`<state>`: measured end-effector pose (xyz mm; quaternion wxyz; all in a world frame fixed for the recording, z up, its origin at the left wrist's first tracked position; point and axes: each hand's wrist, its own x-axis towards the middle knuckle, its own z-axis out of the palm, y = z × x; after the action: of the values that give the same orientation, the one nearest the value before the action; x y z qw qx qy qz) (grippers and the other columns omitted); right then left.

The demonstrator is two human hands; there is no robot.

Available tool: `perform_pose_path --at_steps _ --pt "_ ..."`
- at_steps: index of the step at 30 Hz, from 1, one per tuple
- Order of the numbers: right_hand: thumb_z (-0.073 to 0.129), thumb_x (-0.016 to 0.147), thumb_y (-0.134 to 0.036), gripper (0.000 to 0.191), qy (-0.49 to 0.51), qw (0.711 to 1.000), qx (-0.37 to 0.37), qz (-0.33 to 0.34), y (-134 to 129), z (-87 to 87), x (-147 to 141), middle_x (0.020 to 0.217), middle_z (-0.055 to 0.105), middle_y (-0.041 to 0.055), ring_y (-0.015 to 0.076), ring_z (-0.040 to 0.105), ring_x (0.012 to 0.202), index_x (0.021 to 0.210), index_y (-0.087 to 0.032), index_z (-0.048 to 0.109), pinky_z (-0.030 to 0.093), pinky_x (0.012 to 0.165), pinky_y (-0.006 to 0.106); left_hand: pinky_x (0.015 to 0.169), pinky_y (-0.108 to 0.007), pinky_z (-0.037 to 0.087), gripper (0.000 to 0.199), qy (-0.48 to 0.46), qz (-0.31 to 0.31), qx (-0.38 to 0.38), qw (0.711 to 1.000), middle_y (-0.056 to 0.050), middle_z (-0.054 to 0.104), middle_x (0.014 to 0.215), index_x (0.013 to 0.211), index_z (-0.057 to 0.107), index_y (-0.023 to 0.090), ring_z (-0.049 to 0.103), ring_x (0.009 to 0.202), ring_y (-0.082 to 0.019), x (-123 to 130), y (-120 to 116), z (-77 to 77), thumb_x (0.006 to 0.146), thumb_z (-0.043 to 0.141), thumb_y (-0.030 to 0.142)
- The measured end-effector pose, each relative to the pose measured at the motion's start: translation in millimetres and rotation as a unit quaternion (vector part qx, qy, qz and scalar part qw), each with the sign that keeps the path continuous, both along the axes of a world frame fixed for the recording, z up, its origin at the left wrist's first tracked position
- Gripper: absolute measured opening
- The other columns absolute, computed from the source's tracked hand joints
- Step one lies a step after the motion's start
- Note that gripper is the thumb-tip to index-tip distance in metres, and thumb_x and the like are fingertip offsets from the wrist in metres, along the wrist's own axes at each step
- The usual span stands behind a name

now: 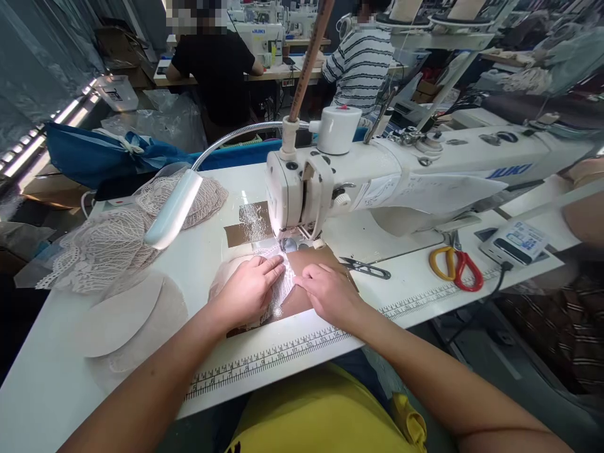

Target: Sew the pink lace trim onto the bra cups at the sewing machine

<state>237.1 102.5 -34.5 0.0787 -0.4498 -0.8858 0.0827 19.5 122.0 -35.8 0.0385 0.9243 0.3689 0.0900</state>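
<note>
One left hand (251,286) lies flat on white lace (285,286), fingers straight; the right hand (328,294) curls at its edge, can't tell if gripping. Lace sits on a brown sheet (302,303), tip at the sewing machine (372,167)! Snips (372,270) overlap the sheet's right edge; worktop (406,299) room runs to the scissors (458,269), ruler strip (264,362) along the front.

Snips (367,268) right of lace (285,286), scissors (459,269) farther right

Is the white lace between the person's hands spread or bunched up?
Spread, where visible: the white lace lies flat between the left hand and right hand; the left hand hides part.
</note>
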Motion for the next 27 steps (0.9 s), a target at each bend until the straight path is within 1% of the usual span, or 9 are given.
perform_pose_path --at_steps 5,9,14,17,19,22,27 --pt "0.039 0.096 -0.017 0.033 -0.033 0.998 -0.048 0.006 16.0 14.3 -7.4 0.086 0.06 0.0072 0.0177 0.049 0.079 0.103 -0.017 0.071 0.034 0.067 0.029 0.081 -0.041 0.051 0.055 0.033 -0.001 -0.01 0.999 -0.009 0.051 0.141 0.132 0.056 0.01 0.055 0.092 -0.026 -4.4 14.8 1.0 0.077 0.048 0.008" --pt "0.037 0.097 -0.019 0.034 -0.025 0.998 -0.054 0.018 28.8 19.1 -10.9 0.082 0.059 0.0065 0.0169 0.048 0.076 0.097 -0.016 0.072 0.033 0.066 0.029 0.082 -0.042 0.05 0.055 0.053 -0.012 0.001 0.999 -0.009 0.051 0.141 0.134 0.053 0.008 0.053 0.091 -0.027 -6.8 28.1 1.1 0.079 0.047 0.01" --pt "0.043 0.095 -0.017 0.03 -0.01 0.999 -0.027 0.019 34.7 12.1 -11.8 0.079 0.058 0.0047 0.015 0.044 0.069 0.094 -0.017 0.072 0.029 0.062 0.029 0.083 -0.043 0.049 0.051 0.05 -0.026 0.024 0.998 -0.011 0.051 0.141 0.132 0.054 0.008 0.053 0.095 -0.028 -9.9 36.4 -2.9 0.081 0.047 0.012" --pt "0.044 0.093 -0.015 0.029 -0.015 1.0 0.004 0.025 33.4 6.5 -11.1 0.08 0.058 0.0046 0.0154 0.043 0.069 0.097 -0.019 0.072 0.027 0.062 0.03 0.081 -0.043 0.048 0.047 0.029 -0.033 0.029 0.999 -0.011 0.053 0.139 0.13 0.056 0.01 0.054 0.097 -0.027 -11.7 31.8 -4.3 0.084 0.046 0.01" --pt "0.044 0.092 -0.013 0.03 -0.016 0.999 0.018 0.032 32.3 3.9 -10.3 0.081 0.058 0.0049 0.016 0.043 0.07 0.099 -0.019 0.072 0.027 0.062 0.03 0.083 -0.042 0.048 0.043 0.007 -0.047 0.023 0.999 -0.01 0.056 0.135 0.128 0.058 0.014 0.054 0.101 -0.027 -12.1 27.2 -4.5 0.087 0.044 0.01" --pt "0.046 0.089 -0.011 0.029 -0.009 0.999 0.025 0.038 32.0 2.0 -9.4 0.081 0.058 0.005 0.0163 0.044 0.071 0.101 -0.018 0.071 0.028 0.061 0.03 0.087 -0.042 0.047 0.039 -0.016 -0.061 0.011 0.998 -0.009 0.059 0.133 0.126 0.059 0.017 0.054 0.107 -0.026 -12.4 24.3 -5.3 0.09 0.045 0.012" --pt "0.047 0.086 -0.008 0.03 -0.002 0.999 0.037 0.028 35.2 2.6 -11.1 0.081 0.059 0.0044 0.0148 0.041 0.066 0.103 -0.018 0.07 0.026 0.058 0.029 0.086 -0.043 0.047 0.042 -0.018 -0.06 0.008 0.998 -0.008 0.057 0.136 0.129 0.057 0.017 0.054 0.104 -0.027 -16.1 34.3 -9.9 0.089 0.047 0.01"
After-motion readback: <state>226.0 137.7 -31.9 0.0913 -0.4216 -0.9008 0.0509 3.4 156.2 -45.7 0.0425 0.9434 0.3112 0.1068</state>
